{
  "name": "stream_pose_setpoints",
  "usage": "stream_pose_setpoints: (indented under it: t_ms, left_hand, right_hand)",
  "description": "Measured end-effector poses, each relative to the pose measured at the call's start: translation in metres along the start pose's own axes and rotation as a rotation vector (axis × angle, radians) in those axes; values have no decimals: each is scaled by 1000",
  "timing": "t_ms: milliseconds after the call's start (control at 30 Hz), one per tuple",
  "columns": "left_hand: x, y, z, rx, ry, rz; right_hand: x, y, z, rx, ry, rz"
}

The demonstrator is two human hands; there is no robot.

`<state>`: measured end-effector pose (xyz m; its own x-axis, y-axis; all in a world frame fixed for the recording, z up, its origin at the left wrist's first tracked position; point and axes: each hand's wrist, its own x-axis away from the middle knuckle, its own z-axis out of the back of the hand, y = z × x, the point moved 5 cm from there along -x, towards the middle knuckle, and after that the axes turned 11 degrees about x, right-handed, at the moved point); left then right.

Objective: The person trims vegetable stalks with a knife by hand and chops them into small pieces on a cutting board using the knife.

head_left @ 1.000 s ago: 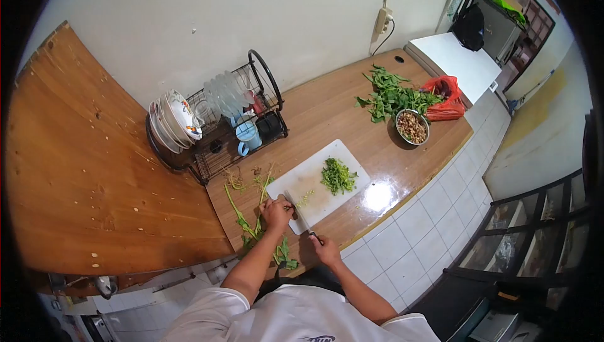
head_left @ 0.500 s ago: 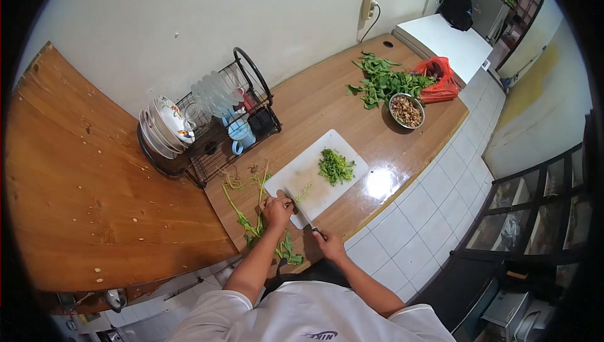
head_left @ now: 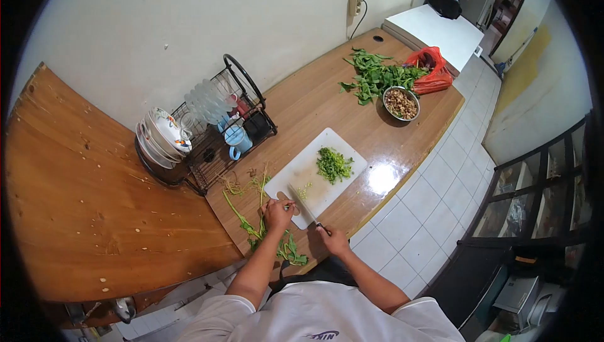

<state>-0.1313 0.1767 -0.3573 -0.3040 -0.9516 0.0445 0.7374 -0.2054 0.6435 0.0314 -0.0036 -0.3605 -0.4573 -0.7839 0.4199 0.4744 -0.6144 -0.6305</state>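
Note:
A white cutting board (head_left: 314, 175) lies on the wooden table, with a pile of chopped greens (head_left: 335, 165) on its far part. Small pale chopped stem bits (head_left: 304, 190) are beside the blade. My right hand (head_left: 333, 240) is closed round the black handle of a kitchen knife (head_left: 304, 205), whose blade rests over the near part of the board. My left hand (head_left: 278, 213), left of the blade at the board's near end, pinches what looks like a short green stem, mostly hidden by the fingers. Uncut leafy stalks (head_left: 239, 216) lie just left of that hand.
A black dish rack (head_left: 211, 159) with plates, glasses and a blue mug (head_left: 236, 140) stands against the wall. Farther back are leafy greens (head_left: 377, 78), a metal bowl (head_left: 401, 103) of brown chopped food and a red plastic bag (head_left: 434, 78). The table's right edge borders a tiled floor.
The knife blade has shifted slightly to the right, away from my left fingers. My left hand's fingers have changed position a little. The whole view has shifted slightly.

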Motion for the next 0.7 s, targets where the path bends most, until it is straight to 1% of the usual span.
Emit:
stream_pose_setpoints:
  t_ms: [67, 100, 167, 200, 267, 367, 467, 600, 700]
  left_hand:
    - [-1, 2, 0, 18, 17, -50]
    - [-2, 4, 1, 19, 13, -52]
    - [-3, 9, 3, 31, 60, -56]
    - [-6, 11, 0, 34, 58, -57]
    - [-9, 16, -4, 102, 45, -107]
    - [-10, 19, -6, 144, 82, -59]
    - [-11, 15, -7, 158, 80, -41]
    - [-7, 14, -8, 179, 115, -49]
    - [-8, 10, -13, 182, 159, -54]
  right_hand:
    - [12, 7, 0, -4, -115, 62]
    - [20, 11, 1, -5, -114, 59]
    - [34, 16, 5, -36, -37, 106]
    - [37, 15, 8, -34, -36, 103]
    - [43, 19, 13, -16, -48, 21]
    - [37, 30, 7, -36, -82, -32]
    - [35, 26, 15, -5, -108, -61]
    - [37, 19, 16, -4, -163, -57]
    - [30, 28, 4, 41, -118, -39]
